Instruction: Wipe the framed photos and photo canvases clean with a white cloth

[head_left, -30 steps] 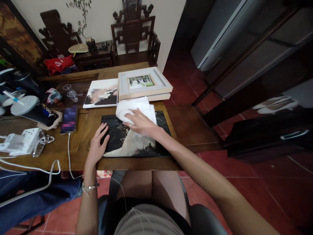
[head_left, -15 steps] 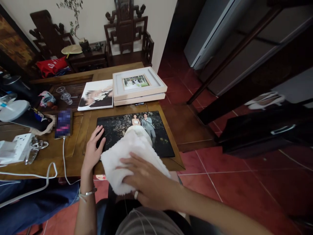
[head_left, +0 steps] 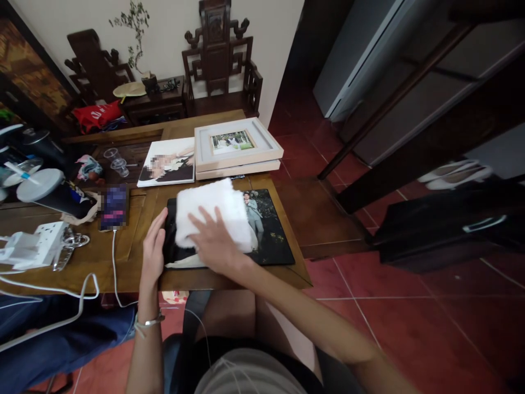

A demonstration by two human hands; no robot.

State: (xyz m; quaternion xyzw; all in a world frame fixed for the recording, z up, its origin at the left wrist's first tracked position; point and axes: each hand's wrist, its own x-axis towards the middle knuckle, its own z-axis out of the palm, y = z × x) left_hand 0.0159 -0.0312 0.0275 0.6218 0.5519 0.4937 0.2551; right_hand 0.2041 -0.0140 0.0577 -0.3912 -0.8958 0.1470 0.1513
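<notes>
Over a dark photo panel (head_left: 272, 227), right hand (head_left: 215, 241) spread on white cloth (head_left: 211, 197), left hand (head_left: 153, 253) loosely open, at panel's edge

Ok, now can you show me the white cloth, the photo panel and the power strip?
White cloth (head_left: 213, 196), head view: on its upper middle.
Photo panel (head_left: 269, 223), head view: on its uncovered right part.
Power strip (head_left: 48, 241), head view: on its white socket face.

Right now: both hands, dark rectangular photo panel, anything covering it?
Left hand at left edge of dark rectangular photo panel. Right hand spread on white fluffy cloth. Cloth covers part of panel; right side visible.
</notes>
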